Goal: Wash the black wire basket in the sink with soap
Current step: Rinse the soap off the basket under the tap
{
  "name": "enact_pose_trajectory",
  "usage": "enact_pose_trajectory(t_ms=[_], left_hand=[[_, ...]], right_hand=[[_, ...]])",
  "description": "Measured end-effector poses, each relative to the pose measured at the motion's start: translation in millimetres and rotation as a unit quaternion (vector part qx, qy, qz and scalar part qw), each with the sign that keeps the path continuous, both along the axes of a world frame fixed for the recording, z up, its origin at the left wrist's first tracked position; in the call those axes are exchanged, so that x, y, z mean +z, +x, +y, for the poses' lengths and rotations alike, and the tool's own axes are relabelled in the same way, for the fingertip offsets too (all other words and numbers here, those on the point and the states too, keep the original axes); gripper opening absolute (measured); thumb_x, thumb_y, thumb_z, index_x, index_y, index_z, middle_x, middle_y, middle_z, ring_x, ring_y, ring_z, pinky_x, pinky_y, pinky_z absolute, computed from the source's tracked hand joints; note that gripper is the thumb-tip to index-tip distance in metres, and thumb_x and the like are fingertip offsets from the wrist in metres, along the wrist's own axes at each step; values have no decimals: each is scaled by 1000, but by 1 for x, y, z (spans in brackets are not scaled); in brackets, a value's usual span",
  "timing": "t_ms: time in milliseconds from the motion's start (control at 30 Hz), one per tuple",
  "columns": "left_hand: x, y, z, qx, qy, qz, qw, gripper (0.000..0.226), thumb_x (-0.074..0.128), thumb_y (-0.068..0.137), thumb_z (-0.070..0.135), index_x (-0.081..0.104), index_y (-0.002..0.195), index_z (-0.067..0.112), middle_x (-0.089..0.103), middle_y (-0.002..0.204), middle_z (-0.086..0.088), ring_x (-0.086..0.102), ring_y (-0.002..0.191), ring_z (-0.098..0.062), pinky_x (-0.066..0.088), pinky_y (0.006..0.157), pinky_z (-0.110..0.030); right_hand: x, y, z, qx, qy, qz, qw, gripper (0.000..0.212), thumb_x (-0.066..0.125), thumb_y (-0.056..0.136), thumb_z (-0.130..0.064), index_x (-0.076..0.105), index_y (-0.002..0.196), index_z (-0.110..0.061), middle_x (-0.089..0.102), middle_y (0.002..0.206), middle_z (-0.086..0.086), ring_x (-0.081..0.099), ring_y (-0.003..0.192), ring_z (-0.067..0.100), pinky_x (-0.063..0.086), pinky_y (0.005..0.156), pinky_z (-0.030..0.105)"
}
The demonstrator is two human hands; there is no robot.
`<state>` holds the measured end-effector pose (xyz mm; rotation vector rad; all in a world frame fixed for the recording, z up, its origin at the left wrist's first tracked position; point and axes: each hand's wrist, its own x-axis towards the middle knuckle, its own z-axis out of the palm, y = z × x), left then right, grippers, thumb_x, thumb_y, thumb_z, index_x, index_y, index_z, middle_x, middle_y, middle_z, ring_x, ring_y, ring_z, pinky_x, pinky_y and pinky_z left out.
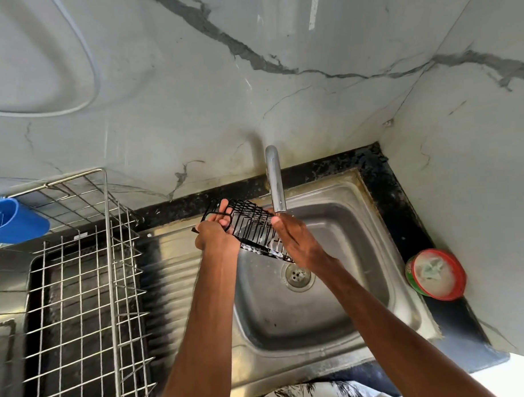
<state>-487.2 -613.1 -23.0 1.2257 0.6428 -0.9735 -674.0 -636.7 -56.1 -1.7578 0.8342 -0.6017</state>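
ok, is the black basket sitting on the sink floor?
No: the left hand grips the black wire basket and the right hand touches its other end, holding it up under the faucet, above the drain.
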Motion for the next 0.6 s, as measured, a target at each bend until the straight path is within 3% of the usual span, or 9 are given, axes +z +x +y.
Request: enact_pose_trajectory(t_ms=[33,67,100,200,300,400,500,567,600], left_hand=[[1,1,0,0,1,-3,1000,46,18,114,18,61,109,6,79,78,-5,46,33,-3,26,31,-16],[3,1,1,1,5,-9,1000,45,18,114,17,61,106,6,78,72,-3,47,33,-3,26,31,-16],[4,-1,2,2,12,-16,1000,44,18,113,16,59,103,6,77,68,-3,49,33,-3,25,31,-15],[9,-6,5,9,28,-26,999,43,20,112,13,56,91,7,75,63,-3,55,37,-4,27,33,-15],[12,-3,7,8,19,-9,1000,41,19,110,7,51,85,8,71,75,-6,53,48,-4,33,35,-15],[14,2,4,15,18,-4,1000,43,19,110,6,52,82,6,69,61,-5,56,63,-10,44,42,-17],[13,-4,1,27,7,-3,1000,44,18,111,7,55,89,0,69,50,-6,61,66,-17,57,70,-33],[15,-9,1,24,13,-14,1000,40,24,108,-2,56,84,-1,71,54,-2,65,69,-18,60,82,-40],[16,-10,2,14,17,-21,1000,41,26,105,-6,57,81,0,71,54,2,66,72,-17,62,78,-36]], right_hand=[[-8,-8,0,-3,21,36,999,40,34,112,-33,57,131,-5,69,109,5,67,102,19,55,95,49],[-15,-18,1,-9,43,70,997,46,33,111,-39,52,143,-12,64,134,8,60,126,19,48,109,40],[-24,-27,1,-9,53,106,993,50,32,110,-44,46,150,-17,56,145,10,52,136,21,42,114,35],[-41,-38,2,-9,70,199,977,58,28,107,-55,48,148,-19,65,128,22,61,121,34,49,106,41],[-57,-35,7,-18,12,210,978,60,25,103,-65,51,127,-16,60,114,-8,54,112,18,39,112,40],[-44,-13,17,-15,-50,177,983,62,34,108,-48,30,156,-9,33,161,10,23,153,17,14,127,35],[-18,13,25,6,-164,42,986,55,47,107,-10,21,153,8,24,157,36,25,149,45,24,122,55],[8,30,23,3,-128,40,991,60,37,110,-21,11,156,7,11,165,26,11,154,37,17,124,57],[14,35,21,11,-110,45,993,63,33,110,-29,8,157,5,7,166,21,6,155,34,15,124,57]])
